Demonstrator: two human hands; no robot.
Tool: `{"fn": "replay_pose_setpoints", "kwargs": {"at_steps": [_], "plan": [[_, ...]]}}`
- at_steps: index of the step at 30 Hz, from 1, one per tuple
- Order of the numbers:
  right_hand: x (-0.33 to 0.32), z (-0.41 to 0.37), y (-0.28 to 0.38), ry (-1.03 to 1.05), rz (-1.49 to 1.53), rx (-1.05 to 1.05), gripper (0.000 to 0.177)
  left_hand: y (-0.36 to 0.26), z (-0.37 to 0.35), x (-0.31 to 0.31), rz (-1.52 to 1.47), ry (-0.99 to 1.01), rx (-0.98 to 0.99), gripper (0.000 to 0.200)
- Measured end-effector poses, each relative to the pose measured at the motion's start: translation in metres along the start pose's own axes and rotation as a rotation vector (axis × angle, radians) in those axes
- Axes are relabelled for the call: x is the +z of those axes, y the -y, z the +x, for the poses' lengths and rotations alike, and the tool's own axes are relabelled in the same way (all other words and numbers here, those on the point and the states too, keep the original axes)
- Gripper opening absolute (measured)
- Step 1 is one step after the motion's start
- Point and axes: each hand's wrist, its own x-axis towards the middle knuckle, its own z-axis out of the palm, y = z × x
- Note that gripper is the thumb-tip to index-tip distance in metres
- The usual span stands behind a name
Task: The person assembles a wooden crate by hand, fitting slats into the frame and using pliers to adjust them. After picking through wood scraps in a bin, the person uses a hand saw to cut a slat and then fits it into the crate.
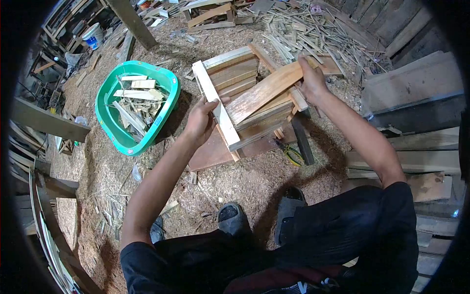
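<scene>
A wooden crate-like frame with slats lies on a reddish-brown board on the ground. My left hand is closed around the pale strip along the frame's left side, thumb on top. A smooth wooden board slants across the frame's near half, and my right hand grips its upper right end. The board's lower left end meets the pale strip near my left thumb. Pliers with yellow-green handles and a dark bar lie beside the frame's near right corner.
Left of the frame stands a green basin holding wood offcuts. Thin wood scraps are heaped at the back right. Posts rise on the left, with a white bucket behind. Stacked planks line the right. Sawdust covers the floor.
</scene>
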Motion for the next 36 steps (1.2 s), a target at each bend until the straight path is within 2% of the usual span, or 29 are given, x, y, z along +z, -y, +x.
{"fn": "replay_pose_setpoints", "kwargs": {"at_steps": [4,5,11,14,17,20,21,24,25,28,31,34,36], "plan": [[-0.008,-0.006,-0.007,0.066,-0.098,-0.065,0.042,-0.003,-0.015,0.011,0.050,-0.038,0.000,0.043],[-0.015,-0.012,-0.006,0.064,-0.181,-0.008,0.045,-0.003,-0.016,0.012,0.075,-0.042,-0.004,0.044],[-0.036,-0.015,-0.024,0.132,-0.128,0.288,0.057,0.007,-0.012,0.004,0.073,-0.039,0.004,0.042],[-0.047,-0.012,-0.048,0.125,-0.133,0.141,0.058,0.013,-0.009,0.001,0.074,-0.057,0.005,0.040],[-0.053,-0.011,-0.039,0.222,-0.121,0.251,0.065,0.013,-0.011,0.007,0.104,-0.089,0.012,0.037],[-0.039,-0.027,-0.007,0.028,-0.163,0.167,0.067,0.015,-0.005,0.003,0.108,-0.065,0.027,0.035],[-0.031,-0.033,0.008,-0.045,-0.272,0.125,0.077,0.015,-0.006,0.004,0.098,-0.067,0.029,0.034],[-0.055,0.015,-0.003,-0.071,-0.871,-0.767,0.068,0.013,-0.010,0.009,0.089,-0.080,0.036,0.032],[-0.053,0.011,0.020,0.232,-1.039,-0.902,0.069,0.013,-0.011,0.010,0.084,-0.076,0.044,0.031],[-0.026,-0.015,0.029,0.866,-1.159,-0.914,0.062,0.014,-0.008,0.004,0.055,-0.081,0.019,0.034],[-0.013,-0.025,0.027,0.937,-1.416,-0.887,0.060,0.016,-0.005,0.001,-0.003,-0.114,-0.026,0.041],[-0.019,-0.013,0.036,1.027,-1.189,-0.696,0.059,0.011,-0.008,0.003,0.031,-0.112,-0.038,0.053],[-0.022,-0.009,0.038,0.872,-1.099,-0.632,0.060,0.014,-0.010,0.001,0.073,-0.104,0.020,0.060]]}}
